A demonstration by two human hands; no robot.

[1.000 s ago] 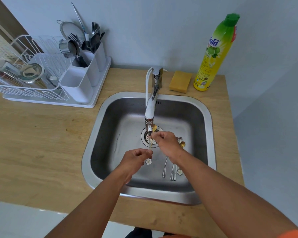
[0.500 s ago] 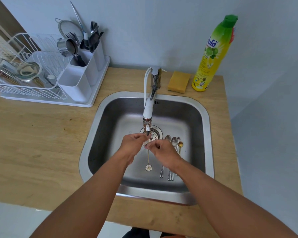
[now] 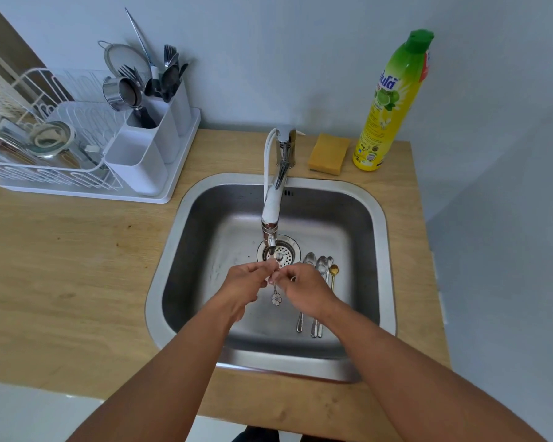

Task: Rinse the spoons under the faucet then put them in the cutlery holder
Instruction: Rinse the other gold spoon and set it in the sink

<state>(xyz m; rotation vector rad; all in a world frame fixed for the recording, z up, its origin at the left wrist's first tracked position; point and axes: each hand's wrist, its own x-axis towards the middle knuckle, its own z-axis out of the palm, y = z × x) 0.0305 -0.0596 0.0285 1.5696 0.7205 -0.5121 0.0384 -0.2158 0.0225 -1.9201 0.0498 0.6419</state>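
Observation:
My left hand (image 3: 248,283) and my right hand (image 3: 304,290) meet just below the faucet (image 3: 272,205) nozzle, over the drain. Both pinch a thin spoon with a white flower charm (image 3: 276,298) at its handle end, which hangs down between them; its bowl is hidden in my fingers. Several more spoons (image 3: 318,291), silver ones and a gold one, lie side by side on the sink (image 3: 383,250) floor to the right of the drain. The white cutlery holder (image 3: 147,148) stands at the back left on the drying rack tray, with forks and spoons in its far compartments.
A white wire dish rack (image 3: 42,154) with a glass lid and a metal cup sits left of the holder. A yellow sponge (image 3: 328,153) and a green-yellow dish soap bottle (image 3: 390,103) stand behind the sink at the right. Wooden counter (image 3: 77,266) surrounds the sink.
The spoon has been turned over: its bowl went from pointing up by the nozzle to sitting in my fingers, flower end hanging down. My left hand rose to join the right under the nozzle.

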